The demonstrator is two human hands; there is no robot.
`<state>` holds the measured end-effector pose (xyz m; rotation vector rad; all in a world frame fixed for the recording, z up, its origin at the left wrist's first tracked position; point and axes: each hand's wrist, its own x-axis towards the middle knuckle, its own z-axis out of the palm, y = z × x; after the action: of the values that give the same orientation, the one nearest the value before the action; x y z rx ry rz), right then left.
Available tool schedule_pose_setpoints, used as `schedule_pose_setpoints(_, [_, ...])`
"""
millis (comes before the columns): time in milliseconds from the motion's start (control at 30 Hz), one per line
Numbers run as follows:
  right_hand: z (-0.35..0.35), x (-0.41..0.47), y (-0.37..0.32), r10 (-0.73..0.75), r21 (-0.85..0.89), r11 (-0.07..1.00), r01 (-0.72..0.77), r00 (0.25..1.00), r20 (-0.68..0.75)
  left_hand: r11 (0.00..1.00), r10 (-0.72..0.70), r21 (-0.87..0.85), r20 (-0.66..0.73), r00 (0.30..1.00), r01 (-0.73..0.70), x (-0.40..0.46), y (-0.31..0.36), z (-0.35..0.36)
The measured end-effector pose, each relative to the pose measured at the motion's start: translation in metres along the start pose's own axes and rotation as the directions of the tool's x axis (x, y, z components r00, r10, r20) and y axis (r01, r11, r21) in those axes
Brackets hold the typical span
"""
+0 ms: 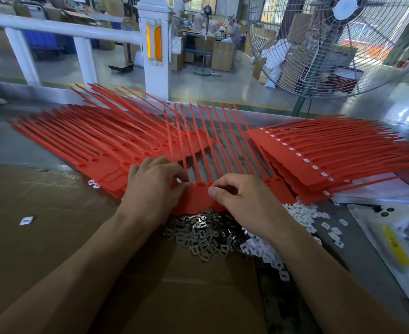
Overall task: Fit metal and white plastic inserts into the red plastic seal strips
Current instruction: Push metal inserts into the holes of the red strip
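The left hand (154,186) has its fingers curled, thumb and forefinger pinched together at the head end of the middle sheet of red seal strips (205,150); what the tips pinch is too small to make out. The right hand (242,196) rests its curled fingers on the same sheet's head edge, thumb pointing left toward the other hand, and whether it holds anything cannot be told. The sheet lies between the hands with its tails fanning away from the person. Just under the wrists sits a heap of metal inserts (203,235), and beside it on the right a heap of white plastic inserts (302,213). A stack of unfilled red strips (97,138) lies to the left, and a stack with white inserts fitted (319,150) to the right. Flattened cardboard (54,237) covers the near bench. A large wire-guard fan (338,44) stands beyond.
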<state>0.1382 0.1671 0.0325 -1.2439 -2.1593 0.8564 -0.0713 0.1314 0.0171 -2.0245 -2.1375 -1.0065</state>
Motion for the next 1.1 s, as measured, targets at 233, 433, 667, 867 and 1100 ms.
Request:
schedule_pose_setpoints(233, [-0.004,-0.003,-0.004,-0.047,-0.122,0.991,0.056,0.996,0.075,0.999,-0.006,0.037,0.022,1.0,0.005,0.002,0.0,0.003])
schedule_pose_setpoints(433, [-0.017,-0.006,-0.008,-0.085,-0.189,0.971,0.146,0.951,0.297,0.998,-0.032,0.056,0.058,0.998,0.028,0.005,-0.001,0.004])
schedule_pose_setpoints(667, [-0.015,-0.006,-0.008,-0.134,-0.243,0.947,0.208,0.948,0.29,0.999,-0.034,0.024,0.027,0.999,0.033,0.004,-0.002,0.003])
schedule_pose_setpoints(867, [-0.011,-0.005,-0.006,-0.153,-0.211,0.955,0.209,0.954,0.257,1.0,-0.008,-0.015,0.019,1.0,0.008,0.002,0.001,0.001])
schedule_pose_setpoints(1100, [-0.013,-0.007,-0.007,-0.143,-0.018,0.989,0.15,0.969,0.199,0.991,0.049,-0.125,0.009,0.999,-0.047,-0.002,0.011,-0.002])
